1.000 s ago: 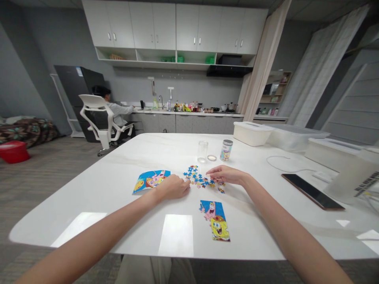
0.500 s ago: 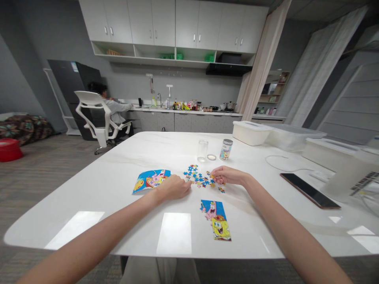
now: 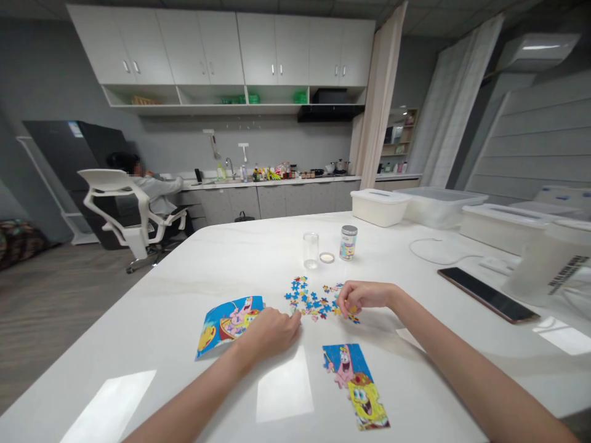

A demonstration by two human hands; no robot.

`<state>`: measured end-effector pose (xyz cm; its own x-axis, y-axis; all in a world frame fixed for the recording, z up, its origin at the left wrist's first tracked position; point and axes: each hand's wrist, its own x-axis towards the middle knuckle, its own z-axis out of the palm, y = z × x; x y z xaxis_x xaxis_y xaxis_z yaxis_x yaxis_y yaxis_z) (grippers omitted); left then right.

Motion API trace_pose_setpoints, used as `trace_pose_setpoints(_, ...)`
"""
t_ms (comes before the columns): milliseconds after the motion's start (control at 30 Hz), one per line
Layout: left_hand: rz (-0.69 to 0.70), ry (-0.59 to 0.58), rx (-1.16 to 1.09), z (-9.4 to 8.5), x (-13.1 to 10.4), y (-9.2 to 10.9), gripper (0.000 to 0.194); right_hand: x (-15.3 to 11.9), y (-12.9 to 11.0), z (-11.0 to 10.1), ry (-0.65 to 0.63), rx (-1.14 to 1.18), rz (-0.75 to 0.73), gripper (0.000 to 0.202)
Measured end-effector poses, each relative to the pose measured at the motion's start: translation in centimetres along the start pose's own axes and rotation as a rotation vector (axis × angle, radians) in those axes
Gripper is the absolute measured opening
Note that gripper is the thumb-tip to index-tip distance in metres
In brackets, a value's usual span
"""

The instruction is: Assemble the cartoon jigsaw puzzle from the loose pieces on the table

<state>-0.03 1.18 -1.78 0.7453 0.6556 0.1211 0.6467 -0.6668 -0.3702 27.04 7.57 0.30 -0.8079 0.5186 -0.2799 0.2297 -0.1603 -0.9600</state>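
Loose jigsaw pieces (image 3: 313,303), mostly blue with some yellow and red, lie scattered between my hands. My right hand (image 3: 364,298) is at their right side, fingertips pinched around what looks like a yellowish puzzle piece (image 3: 353,309). At the near left edge of the pieces rests my left hand (image 3: 274,333), its fingers curled; whatever they hold, if anything, is hidden. Partly behind the left hand lies a curled picture sheet (image 3: 226,323) with cartoon figures. Nearer to me is a joined puzzle section (image 3: 356,384) showing a pink figure and a yellow one.
Beyond the pieces stand a clear jar (image 3: 311,251), a round lid (image 3: 327,258) and a labelled canister (image 3: 348,243). On the right are a phone (image 3: 486,295), a white cable (image 3: 443,261) and plastic boxes (image 3: 381,207). A person (image 3: 154,194) sits in a white chair at the back left.
The camera view has tilted up and turned right. My right hand has moved slightly nearer along the right side of the pieces. My left hand stays beside the pile.
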Motion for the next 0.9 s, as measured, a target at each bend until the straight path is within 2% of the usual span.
trace_pose_setpoints(133,0.009,0.019,-0.025,0.4,-0.1,0.0,0.022,0.3,-0.1,0.4,0.119,-0.014,-0.048,0.016)
trace_pose_setpoints(267,0.056,0.072,0.001,0.6,-0.3,0.1,0.017,0.9,0.2,0.6,0.221,0.083,-0.037,0.017)
trace_pose_setpoints(467,0.072,0.088,0.002,0.0,-0.5,0.3,0.022,2.0,1.0,0.9,0.434,0.123,-0.095,0.027)
trace_pose_setpoints(633,0.075,0.035,-0.022,-0.6,-0.7,0.4,0.025,2.3,0.9,1.2,0.47,0.096,-0.144,0.04)
trace_pose_setpoints(767,0.066,0.0,-0.013,-0.5,-0.7,0.4,0.023,2.1,0.2,2.0,0.466,0.127,-0.131,0.04)
trace_pose_setpoints(900,0.045,0.012,0.024,0.0,-0.6,0.2,0.024,2.0,-0.1,2.4,0.465,0.155,-0.137,0.035)
